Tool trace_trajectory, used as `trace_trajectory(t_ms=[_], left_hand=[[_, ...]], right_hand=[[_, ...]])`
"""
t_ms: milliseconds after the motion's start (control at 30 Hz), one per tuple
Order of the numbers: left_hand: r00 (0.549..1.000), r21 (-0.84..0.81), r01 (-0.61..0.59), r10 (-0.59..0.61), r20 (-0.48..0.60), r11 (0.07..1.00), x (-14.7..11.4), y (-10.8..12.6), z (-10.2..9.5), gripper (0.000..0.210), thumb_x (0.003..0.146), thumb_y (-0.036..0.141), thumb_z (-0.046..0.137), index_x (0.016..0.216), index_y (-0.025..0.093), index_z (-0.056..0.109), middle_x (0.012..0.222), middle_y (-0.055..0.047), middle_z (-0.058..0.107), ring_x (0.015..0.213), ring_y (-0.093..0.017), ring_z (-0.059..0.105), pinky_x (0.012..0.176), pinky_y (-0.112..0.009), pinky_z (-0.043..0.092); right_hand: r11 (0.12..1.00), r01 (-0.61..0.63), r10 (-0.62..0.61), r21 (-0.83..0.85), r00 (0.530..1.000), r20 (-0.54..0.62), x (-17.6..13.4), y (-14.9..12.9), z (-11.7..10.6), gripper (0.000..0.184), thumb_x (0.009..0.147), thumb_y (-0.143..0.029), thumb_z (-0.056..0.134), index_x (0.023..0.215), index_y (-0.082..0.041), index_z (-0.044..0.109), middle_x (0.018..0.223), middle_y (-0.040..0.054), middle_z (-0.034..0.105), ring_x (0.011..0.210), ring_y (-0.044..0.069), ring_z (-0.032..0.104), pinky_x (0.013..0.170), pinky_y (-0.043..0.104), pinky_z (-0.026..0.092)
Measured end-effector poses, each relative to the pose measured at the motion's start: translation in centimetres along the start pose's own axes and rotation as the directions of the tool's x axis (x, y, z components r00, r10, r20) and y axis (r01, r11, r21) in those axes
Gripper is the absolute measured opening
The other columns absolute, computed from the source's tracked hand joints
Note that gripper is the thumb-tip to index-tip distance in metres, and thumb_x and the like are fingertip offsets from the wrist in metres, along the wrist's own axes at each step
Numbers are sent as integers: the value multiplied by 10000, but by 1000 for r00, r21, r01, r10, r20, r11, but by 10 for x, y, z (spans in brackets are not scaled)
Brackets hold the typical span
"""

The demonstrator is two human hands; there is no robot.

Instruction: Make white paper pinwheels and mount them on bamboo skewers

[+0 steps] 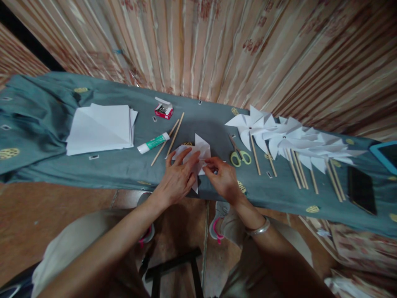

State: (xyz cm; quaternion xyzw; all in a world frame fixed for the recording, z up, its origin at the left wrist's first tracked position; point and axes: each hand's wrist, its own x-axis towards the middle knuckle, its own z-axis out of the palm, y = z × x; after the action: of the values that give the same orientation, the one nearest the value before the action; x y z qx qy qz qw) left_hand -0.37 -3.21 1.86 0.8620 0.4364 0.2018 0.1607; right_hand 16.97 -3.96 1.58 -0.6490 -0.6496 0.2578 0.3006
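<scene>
A white paper pinwheel lies on the cloth in front of me, partly hidden under my hands. My left hand rests over its left side, fingers spread and pressing on the paper. At the paper's right side, my right hand has thumb and forefinger pinched together near the pinwheel's middle; what is between them is too small to make out. Just right of that hand are scissors with light green handles. Two wooden sticks and a green and white glue stick lie to the left.
A stack of white paper is at the left. Behind the sticks stands an open red box of small metal pieces. Several finished pinwheels on sticks overlap at the right, near a dark phone and a blue-edged object. A curtain hangs behind.
</scene>
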Motion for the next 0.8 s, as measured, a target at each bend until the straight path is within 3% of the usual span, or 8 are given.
trace_trajectory(t_ms=[467,800], left_hand=[[999,117,-42,41,8,992,1,2,1,574,878,189,416,1442,141,317,1285,-122,634,1411,-288,322,1147,-578,134],[997,185,-78,76,14,980,13,11,-4,544,843,138,441,1379,82,365,1118,-148,705,1336,-288,431,1152,-617,106]], right_hand=[[999,42,-42,-32,999,-7,0,1,1,141,830,-217,586,953,-210,654,803,38,749,746,189,702,728,306,517],[992,112,-113,-63,994,-9,-4,1,1,165,853,-193,534,980,-183,640,878,81,743,813,215,697,774,329,521]])
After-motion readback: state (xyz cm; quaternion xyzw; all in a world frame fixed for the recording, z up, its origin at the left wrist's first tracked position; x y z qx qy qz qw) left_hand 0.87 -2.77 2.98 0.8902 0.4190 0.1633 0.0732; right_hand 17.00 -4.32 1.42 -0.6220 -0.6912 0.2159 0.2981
